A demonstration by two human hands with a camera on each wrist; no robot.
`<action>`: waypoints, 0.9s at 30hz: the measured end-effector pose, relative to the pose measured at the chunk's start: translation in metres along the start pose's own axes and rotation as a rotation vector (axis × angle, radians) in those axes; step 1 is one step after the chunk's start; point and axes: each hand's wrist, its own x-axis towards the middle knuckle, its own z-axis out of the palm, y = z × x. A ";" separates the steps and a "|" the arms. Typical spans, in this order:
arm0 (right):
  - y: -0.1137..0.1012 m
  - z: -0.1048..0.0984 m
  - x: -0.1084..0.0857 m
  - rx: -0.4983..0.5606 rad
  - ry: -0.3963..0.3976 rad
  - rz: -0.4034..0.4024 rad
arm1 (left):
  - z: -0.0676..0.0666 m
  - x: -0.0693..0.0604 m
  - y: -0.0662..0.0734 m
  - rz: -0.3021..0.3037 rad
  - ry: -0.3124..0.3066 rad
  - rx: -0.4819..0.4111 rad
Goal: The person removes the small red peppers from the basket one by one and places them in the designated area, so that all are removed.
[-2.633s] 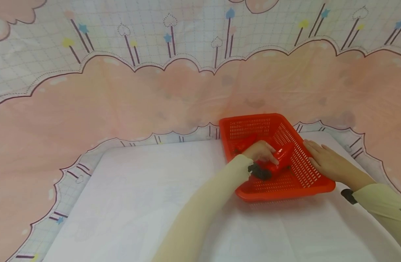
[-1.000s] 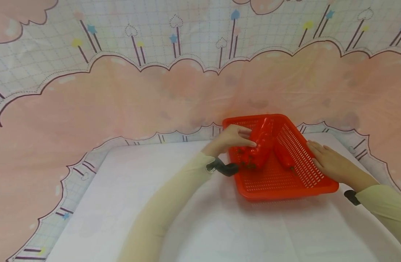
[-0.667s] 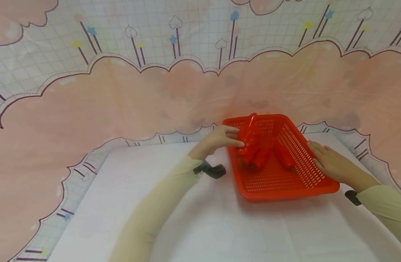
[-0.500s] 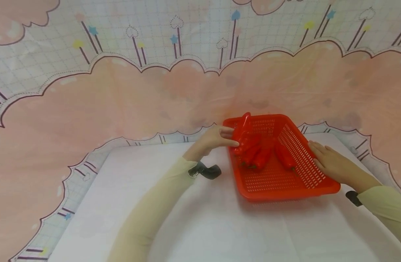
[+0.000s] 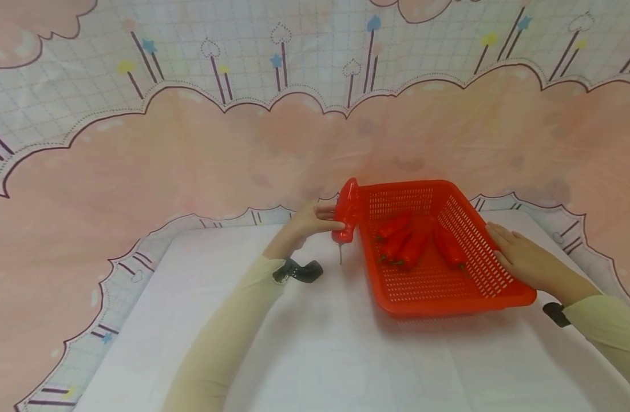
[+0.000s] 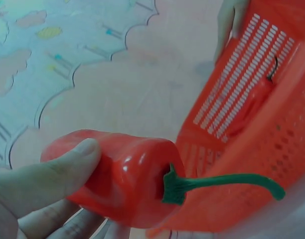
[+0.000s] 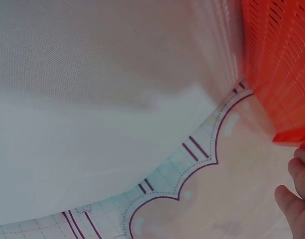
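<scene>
Red basket [image 5: 448, 308] holds 4 peppers [image 5: 450, 247].

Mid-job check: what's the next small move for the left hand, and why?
I'd probably lower the glossy green-stemmed red pepper onto the white tabletop beside the red perforated plastic basket: the bare left hand holds it just outside the basket's left rim, stem pointing down in the head view, while the bare right hand lies at the opposite rim.
</scene>
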 end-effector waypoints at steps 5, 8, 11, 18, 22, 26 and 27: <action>0.001 0.000 0.000 -0.005 0.011 -0.010 | -0.010 0.001 -0.019 -0.039 0.044 0.012; 0.001 0.001 -0.001 -0.018 0.026 -0.024 | -0.015 0.002 -0.029 -0.069 0.062 0.021; 0.001 0.002 0.000 -0.019 0.028 -0.022 | -0.018 0.002 -0.036 -0.072 0.064 0.024; 0.001 0.001 0.001 -0.007 0.002 0.002 | -0.022 0.006 -0.049 -0.079 0.074 0.011; 0.001 0.002 0.000 -0.011 0.003 -0.002 | -0.023 0.006 -0.052 -0.091 0.094 0.014; 0.001 0.002 0.000 -0.021 0.007 -0.001 | -0.022 0.007 -0.055 -0.108 0.110 0.022; 0.001 0.002 0.000 -0.022 0.003 0.002 | -0.022 0.007 -0.056 -0.113 0.112 0.018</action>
